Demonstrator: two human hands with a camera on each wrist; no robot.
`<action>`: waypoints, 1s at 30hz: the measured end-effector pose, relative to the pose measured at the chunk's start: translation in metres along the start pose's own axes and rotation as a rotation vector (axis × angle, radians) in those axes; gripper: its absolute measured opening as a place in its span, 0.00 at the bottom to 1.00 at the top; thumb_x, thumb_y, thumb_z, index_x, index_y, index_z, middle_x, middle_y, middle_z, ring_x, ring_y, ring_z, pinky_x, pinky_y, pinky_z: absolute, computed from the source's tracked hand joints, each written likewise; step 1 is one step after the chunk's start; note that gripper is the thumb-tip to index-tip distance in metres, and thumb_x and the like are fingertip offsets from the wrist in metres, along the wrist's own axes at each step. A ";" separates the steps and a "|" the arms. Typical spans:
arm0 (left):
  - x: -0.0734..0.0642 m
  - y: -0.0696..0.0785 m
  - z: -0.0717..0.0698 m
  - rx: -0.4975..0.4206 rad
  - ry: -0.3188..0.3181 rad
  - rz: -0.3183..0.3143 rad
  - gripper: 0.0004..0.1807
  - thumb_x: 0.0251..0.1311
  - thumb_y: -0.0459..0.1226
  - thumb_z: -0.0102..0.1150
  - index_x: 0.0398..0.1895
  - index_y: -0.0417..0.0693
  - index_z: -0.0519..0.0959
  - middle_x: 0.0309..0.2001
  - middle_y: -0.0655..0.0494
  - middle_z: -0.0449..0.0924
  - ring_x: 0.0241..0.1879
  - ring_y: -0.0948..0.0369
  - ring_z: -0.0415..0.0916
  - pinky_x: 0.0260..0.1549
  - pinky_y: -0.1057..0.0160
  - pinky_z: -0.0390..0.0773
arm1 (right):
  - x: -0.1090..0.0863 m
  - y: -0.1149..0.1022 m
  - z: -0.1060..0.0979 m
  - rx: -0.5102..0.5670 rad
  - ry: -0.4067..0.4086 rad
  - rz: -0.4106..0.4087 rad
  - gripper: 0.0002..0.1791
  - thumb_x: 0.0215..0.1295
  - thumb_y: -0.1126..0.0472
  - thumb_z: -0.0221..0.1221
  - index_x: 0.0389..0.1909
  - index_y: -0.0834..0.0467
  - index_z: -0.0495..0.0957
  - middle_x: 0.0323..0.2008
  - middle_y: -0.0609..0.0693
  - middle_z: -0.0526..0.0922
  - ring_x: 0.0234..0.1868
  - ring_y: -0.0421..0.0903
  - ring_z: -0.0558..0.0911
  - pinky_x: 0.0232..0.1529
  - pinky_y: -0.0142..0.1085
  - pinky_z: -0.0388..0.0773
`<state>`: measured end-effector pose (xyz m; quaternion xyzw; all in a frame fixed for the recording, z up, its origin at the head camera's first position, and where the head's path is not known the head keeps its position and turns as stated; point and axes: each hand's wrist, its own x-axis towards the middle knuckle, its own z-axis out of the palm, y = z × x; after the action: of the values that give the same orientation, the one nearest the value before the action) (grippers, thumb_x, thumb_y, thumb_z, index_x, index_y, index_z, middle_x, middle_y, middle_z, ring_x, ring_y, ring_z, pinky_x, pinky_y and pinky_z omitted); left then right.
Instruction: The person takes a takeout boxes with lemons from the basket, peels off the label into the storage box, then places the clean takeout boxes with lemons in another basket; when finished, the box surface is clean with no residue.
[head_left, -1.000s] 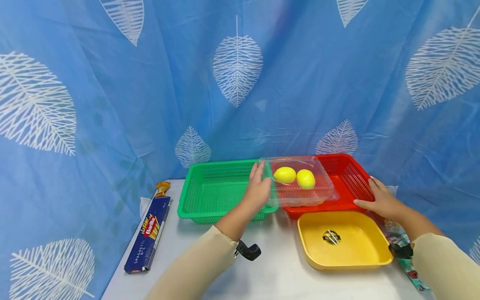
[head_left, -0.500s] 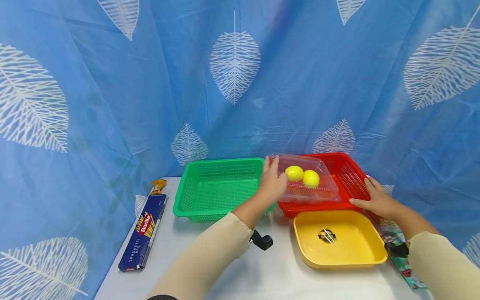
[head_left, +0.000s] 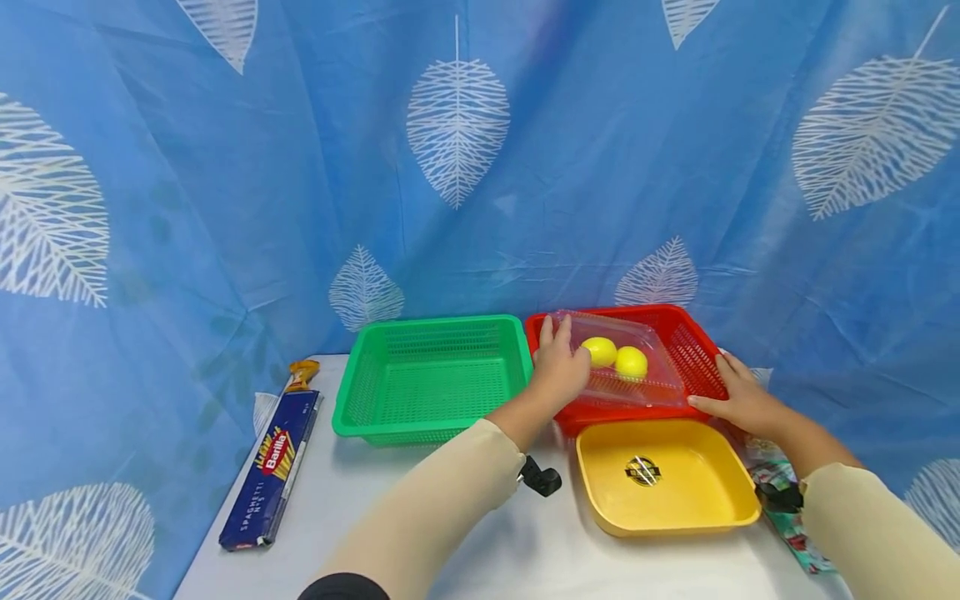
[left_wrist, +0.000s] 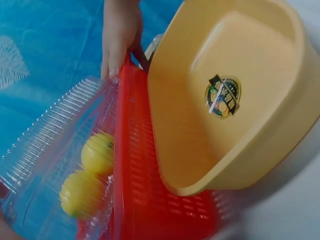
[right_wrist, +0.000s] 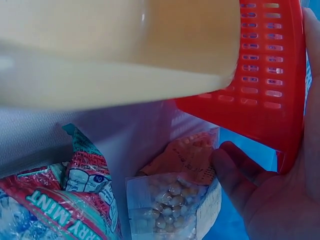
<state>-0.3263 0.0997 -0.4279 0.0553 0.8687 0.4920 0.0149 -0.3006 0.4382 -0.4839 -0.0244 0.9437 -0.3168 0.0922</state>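
My left hand holds a clear plastic container by its left side. Two lemons lie inside it, seen through the plastic in the left wrist view too. The container overlaps the red basket, tilted down a little to the right. At the basket's right side, my right hand grips the rim, thumb towards the front corner; the right wrist view shows its fingers spread along the outside wall. In the left wrist view only a sliver of my left hand shows, at the lower left edge.
A green basket stands left of the red one. A yellow basin sits in front of it. Far left lie a spaghetti box and an orange packet. A candy bag and a nut-like packet lie at right.
The left hand has carried the clear container with the lemons rightward, away from the green basket's edge and over the red basket. The right hand keeps its grip. The head view has shifted slightly.
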 end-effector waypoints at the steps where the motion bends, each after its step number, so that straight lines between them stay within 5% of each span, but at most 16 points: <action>1: 0.002 0.000 0.002 -0.004 0.005 0.003 0.40 0.71 0.43 0.50 0.85 0.65 0.53 0.87 0.58 0.40 0.80 0.41 0.53 0.69 0.37 0.72 | 0.000 0.000 -0.001 0.002 0.001 0.001 0.73 0.61 0.36 0.69 0.81 0.65 0.24 0.78 0.78 0.29 0.68 0.85 0.52 0.49 0.65 0.84; 6: 0.013 0.002 0.007 -0.039 0.022 -0.014 0.39 0.72 0.45 0.47 0.86 0.66 0.51 0.87 0.59 0.38 0.80 0.39 0.53 0.71 0.35 0.68 | -0.003 0.003 -0.004 -0.013 0.014 0.011 0.73 0.62 0.37 0.68 0.81 0.65 0.23 0.78 0.78 0.29 0.68 0.85 0.52 0.50 0.66 0.83; 13: 0.022 0.000 0.015 -0.064 0.089 -0.015 0.44 0.70 0.41 0.51 0.86 0.65 0.48 0.87 0.62 0.32 0.81 0.41 0.49 0.63 0.46 0.81 | 0.000 0.004 0.002 0.012 0.010 0.016 0.74 0.61 0.37 0.70 0.82 0.63 0.23 0.79 0.76 0.28 0.69 0.83 0.54 0.50 0.63 0.85; 21: 0.029 -0.010 0.028 0.090 0.045 0.037 0.43 0.69 0.41 0.49 0.87 0.62 0.48 0.87 0.56 0.31 0.82 0.38 0.42 0.71 0.40 0.71 | 0.001 0.001 0.007 0.024 0.010 0.014 0.73 0.61 0.38 0.70 0.82 0.62 0.23 0.79 0.75 0.28 0.70 0.84 0.52 0.49 0.64 0.85; 30: 0.038 -0.024 0.046 0.141 0.019 -0.046 0.44 0.71 0.45 0.51 0.87 0.60 0.46 0.87 0.52 0.32 0.78 0.38 0.54 0.64 0.44 0.79 | 0.008 0.009 0.007 0.028 0.030 0.015 0.74 0.60 0.37 0.71 0.83 0.61 0.23 0.81 0.73 0.28 0.70 0.82 0.53 0.49 0.62 0.85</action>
<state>-0.3620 0.1308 -0.4713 0.0316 0.9024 0.4295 0.0143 -0.3067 0.4406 -0.4965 -0.0111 0.9405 -0.3298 0.0807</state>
